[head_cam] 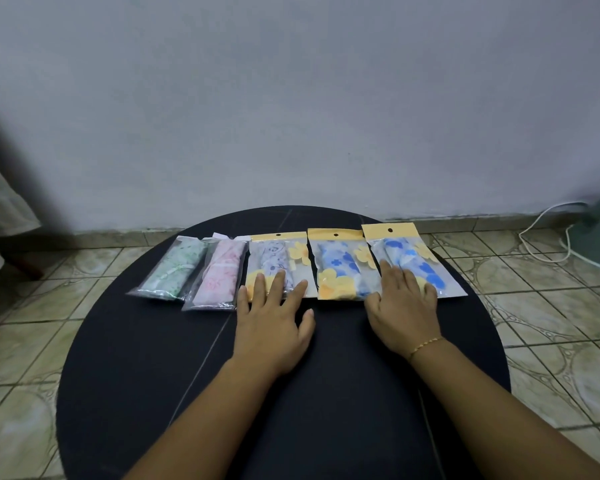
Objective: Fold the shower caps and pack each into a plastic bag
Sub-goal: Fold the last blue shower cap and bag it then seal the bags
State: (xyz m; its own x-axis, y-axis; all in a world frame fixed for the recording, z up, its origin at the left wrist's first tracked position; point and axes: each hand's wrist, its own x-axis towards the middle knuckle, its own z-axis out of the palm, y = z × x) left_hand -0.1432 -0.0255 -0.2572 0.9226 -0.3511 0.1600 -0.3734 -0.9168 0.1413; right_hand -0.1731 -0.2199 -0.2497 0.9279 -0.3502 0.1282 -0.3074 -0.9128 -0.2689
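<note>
Five packed bags lie in a row across the middle of the frame on the round counter (153,341). The left hand (272,323) rests flat, fingers apart, on the third bag (278,261); the right hand (400,306), equally flat, presses the rightmost bag (409,258). Packing looks finished; likely only straightening the row remains.

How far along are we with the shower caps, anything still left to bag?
Done: five packed bags lie in a row on the black table, from the green-print bag to the rightmost blue-flower bag. In hand: left hand and right hand rest flat on bags. Left: no loose cap is visible.
</note>
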